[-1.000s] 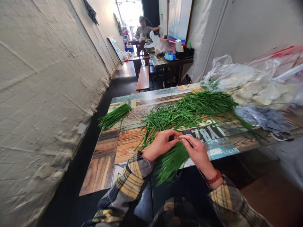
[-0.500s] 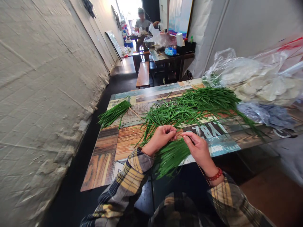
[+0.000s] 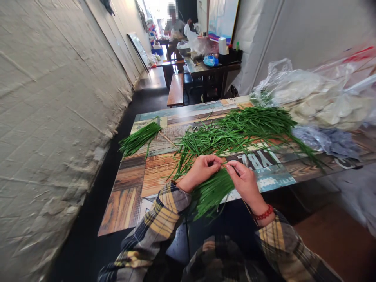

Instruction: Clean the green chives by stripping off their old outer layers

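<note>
Garlic chives [image 3: 212, 192] hang in a green fan between and below my hands at the table's near edge. My left hand [image 3: 204, 170] is closed in a pinch at their upper end, on what looks like a chive stalk. Opposite it, my right hand [image 3: 243, 182] is closed around a thin wooden skewer [image 3: 249, 209], whose rear part comes out under the wrist. The skewer's tip is hidden among fingers and chives. Beyond my hands lies a loose heap of chives [image 3: 249, 127]. A neat bunch of chives on a skewer [image 3: 141, 138] rests at the table's left.
The patterned wooden table [image 3: 129, 211] holds clear plastic bags [image 3: 320, 92] with pale flat items and a bluish bundle [image 3: 329, 141] at the right. Behind it stand a bench [image 3: 175, 89] and another table [image 3: 202, 70]. A person [image 3: 174, 25] sits farther back.
My fingertips have come closer together, with a bit of green stalk now showing between them. The view has shifted slightly. The heap and the left bunch lie as before.
</note>
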Demonstrator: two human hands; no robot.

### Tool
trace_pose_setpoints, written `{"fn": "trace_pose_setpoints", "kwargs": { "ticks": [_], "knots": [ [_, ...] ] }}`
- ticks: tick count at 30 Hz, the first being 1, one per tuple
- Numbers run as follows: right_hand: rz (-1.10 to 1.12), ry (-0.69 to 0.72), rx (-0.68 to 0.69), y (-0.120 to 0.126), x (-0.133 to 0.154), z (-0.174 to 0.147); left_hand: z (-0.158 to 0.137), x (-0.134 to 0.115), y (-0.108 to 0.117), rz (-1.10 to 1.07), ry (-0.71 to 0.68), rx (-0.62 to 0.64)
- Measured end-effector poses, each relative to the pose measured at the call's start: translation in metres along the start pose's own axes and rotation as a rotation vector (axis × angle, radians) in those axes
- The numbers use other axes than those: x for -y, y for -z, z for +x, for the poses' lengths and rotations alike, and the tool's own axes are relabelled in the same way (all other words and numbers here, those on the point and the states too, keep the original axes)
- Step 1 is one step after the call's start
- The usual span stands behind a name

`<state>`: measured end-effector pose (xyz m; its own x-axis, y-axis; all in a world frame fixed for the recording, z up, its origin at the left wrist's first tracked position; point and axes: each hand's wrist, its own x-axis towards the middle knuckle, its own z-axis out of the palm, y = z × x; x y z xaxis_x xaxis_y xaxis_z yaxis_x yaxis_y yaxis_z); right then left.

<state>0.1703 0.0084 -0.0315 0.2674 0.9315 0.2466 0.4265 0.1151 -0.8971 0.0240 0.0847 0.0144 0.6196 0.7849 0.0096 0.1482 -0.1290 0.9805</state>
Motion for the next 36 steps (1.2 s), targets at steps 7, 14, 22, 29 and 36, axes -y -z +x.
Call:
{"fn": "trace_pose_setpoints", "kwargs": {
  "ticks": [7, 14, 22, 29, 36],
  "knots": [
    [0.031, 0.012, -0.016, -0.0007, -0.0010, -0.0016, -0.0001, 0.0081, 0.0038, -0.045, 0.077, -0.019],
    [0.032, 0.029, 0.011, -0.0005, 0.0015, -0.0019, 0.0012, 0.0056, 0.0026, 0.016, 0.036, -0.099],
    [0.060, 0.034, 0.004, -0.0013, 0.0014, -0.0010, 0.0010, 0.0058, 0.0014, 0.050, -0.006, -0.106],
    [0.042, 0.042, -0.007, -0.0020, -0.0010, -0.0015, 0.0016, 0.0076, 0.0012, 0.127, -0.017, -0.132],
    [0.043, 0.039, -0.008, -0.0025, -0.0016, 0.0001, 0.0010, 0.0076, 0.0004, 0.165, -0.036, -0.121]
  ]
}}
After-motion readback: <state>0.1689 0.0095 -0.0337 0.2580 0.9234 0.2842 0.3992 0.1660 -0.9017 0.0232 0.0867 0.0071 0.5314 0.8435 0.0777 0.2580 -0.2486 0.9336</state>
